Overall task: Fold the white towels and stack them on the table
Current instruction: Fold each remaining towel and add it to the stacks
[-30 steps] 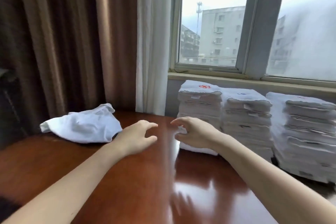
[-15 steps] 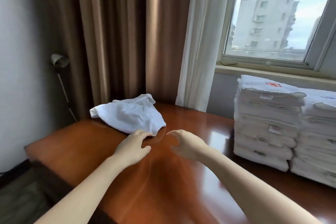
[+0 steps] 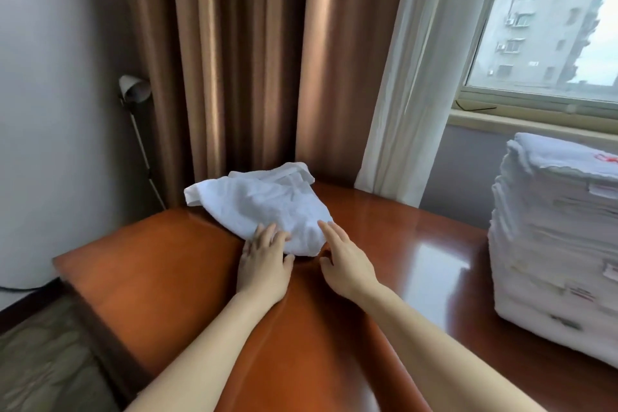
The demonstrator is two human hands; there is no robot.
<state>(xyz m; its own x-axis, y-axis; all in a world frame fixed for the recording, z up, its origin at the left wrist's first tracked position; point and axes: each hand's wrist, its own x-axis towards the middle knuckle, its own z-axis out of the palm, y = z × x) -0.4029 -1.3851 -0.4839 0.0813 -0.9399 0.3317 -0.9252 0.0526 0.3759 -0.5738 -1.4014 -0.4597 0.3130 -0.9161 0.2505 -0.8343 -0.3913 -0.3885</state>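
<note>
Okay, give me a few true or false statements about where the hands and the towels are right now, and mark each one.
1. The loose towel lies crumpled on the table. True.
2. The left hand holds the towel up in the air. False: its fingers lie on the towel's near edge, down on the table.
3. A stack of folded towels stands at the right, apart from the loose towel. True.
4. The right hand rests on that stack. False: it reaches to the loose towel's near edge, fingers straight.
5. Brown curtains hang behind the loose towel. True.
</note>
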